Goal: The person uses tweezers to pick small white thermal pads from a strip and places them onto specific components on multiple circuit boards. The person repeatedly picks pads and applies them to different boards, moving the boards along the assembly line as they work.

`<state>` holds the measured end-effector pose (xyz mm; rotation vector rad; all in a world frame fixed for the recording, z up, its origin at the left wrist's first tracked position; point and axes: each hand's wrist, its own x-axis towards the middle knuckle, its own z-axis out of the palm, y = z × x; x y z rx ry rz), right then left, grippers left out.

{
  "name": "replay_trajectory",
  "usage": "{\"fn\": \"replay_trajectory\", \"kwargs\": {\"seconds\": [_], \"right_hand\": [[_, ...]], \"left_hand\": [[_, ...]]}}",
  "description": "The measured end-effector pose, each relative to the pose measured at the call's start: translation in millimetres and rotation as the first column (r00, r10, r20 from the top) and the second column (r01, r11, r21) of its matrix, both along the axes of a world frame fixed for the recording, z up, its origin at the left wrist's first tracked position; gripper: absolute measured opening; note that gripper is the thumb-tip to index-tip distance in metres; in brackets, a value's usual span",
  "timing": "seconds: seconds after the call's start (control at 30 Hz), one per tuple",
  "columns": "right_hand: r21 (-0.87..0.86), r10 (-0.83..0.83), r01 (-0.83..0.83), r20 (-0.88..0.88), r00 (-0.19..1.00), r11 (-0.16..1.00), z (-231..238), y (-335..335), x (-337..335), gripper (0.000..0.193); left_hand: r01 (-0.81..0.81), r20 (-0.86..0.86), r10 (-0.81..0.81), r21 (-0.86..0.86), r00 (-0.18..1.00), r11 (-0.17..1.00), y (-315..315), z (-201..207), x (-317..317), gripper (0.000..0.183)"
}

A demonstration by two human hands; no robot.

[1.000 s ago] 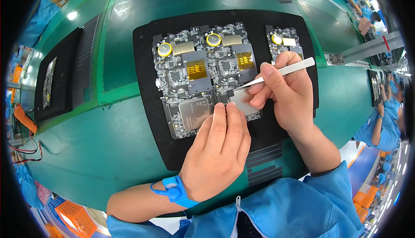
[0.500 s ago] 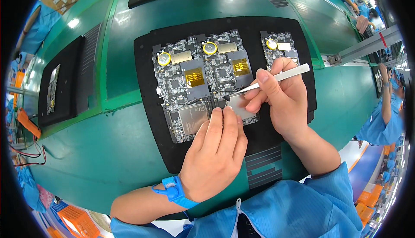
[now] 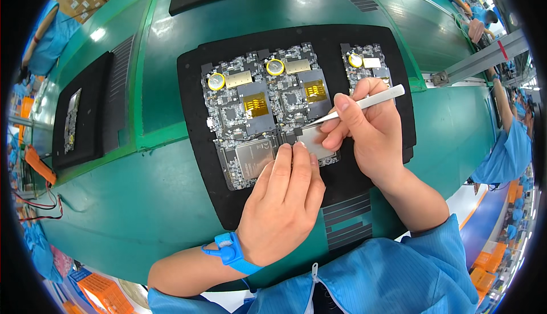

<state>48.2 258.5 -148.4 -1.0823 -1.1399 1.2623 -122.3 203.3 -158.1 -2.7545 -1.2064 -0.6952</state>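
My right hand [image 3: 373, 134] is closed on white tweezers [image 3: 373, 99], their tips pointing down-left at the middle circuit board [image 3: 290, 97]. Right by the tips is a small dark piece [image 3: 297, 132]; whether they grip it I cannot tell. With fingers stretched out, my left hand [image 3: 282, 200] rests its fingertips on the lower part of that board, next to a silver metal plate [image 3: 316, 142] partly hidden by my fingers. A second circuit board [image 3: 231, 111] lies alongside on the left, bearing a coin cell and a similar silver plate [image 3: 254, 159]. A blue wrist strap [image 3: 231, 253] circles my left wrist.
The boards lie on a black foam pad [image 3: 199, 126] on a green bench [image 3: 125, 200]. A third circuit board [image 3: 364, 63] sits behind my right hand. Other black pads [image 3: 91, 114] carry boards to the left and back. A metal rail [image 3: 478, 60] and co-workers [image 3: 504, 149] are at the right.
The tweezers have shifted slightly, their tips now a little to the right of the dark piece. My left hand stays almost still. At the right, a co-worker's arm has moved.
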Motion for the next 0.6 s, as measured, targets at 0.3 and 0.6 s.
{"fn": "replay_trajectory", "kwargs": {"seconds": [0.3,0.6], "right_hand": [[-0.005,-0.016,0.016,0.000,1.000,1.000,-0.6,-0.9,1.5,0.021],[0.671,-0.198,-0.194,0.462,0.865,0.716,-19.5,-10.1,4.9,0.020]], "left_hand": [[0.011,0.123,0.006,-0.139,0.992,0.990,7.1,2.8,3.6,0.043],[0.032,0.158,-0.006,-0.166,0.987,0.986,9.3,2.6,4.9,0.048]]}}
